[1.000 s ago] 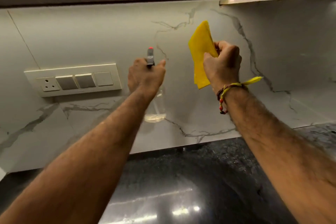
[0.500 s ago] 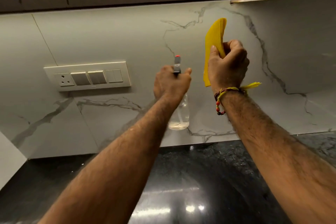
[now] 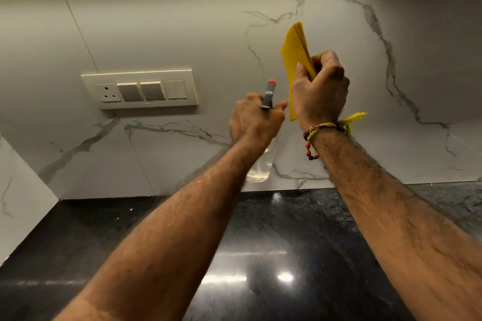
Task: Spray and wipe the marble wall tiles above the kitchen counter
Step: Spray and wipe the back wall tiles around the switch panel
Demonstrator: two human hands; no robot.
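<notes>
Yellow cloth [image 3: 296, 60] pinched in right hand [image 3: 319, 98], right of switch panel [image 3: 140, 89]. Clear spray bottle [image 3: 260, 164] gripped by left hand [image 3: 254, 121], below-right of panel, facing marble tiles [image 3: 182, 34].

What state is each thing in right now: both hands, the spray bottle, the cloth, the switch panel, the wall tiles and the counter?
left hand: grips the spray bottle's neck.
spray bottle: held up near the wall, a little clear liquid at the bottom.
right hand: grips the cloth.
yellow cloth: folded, raised in front of the tiles; contact unclear.
switch panel: socket empty.
wall tiles: no spray visible.
counter: black, glossy.
</notes>
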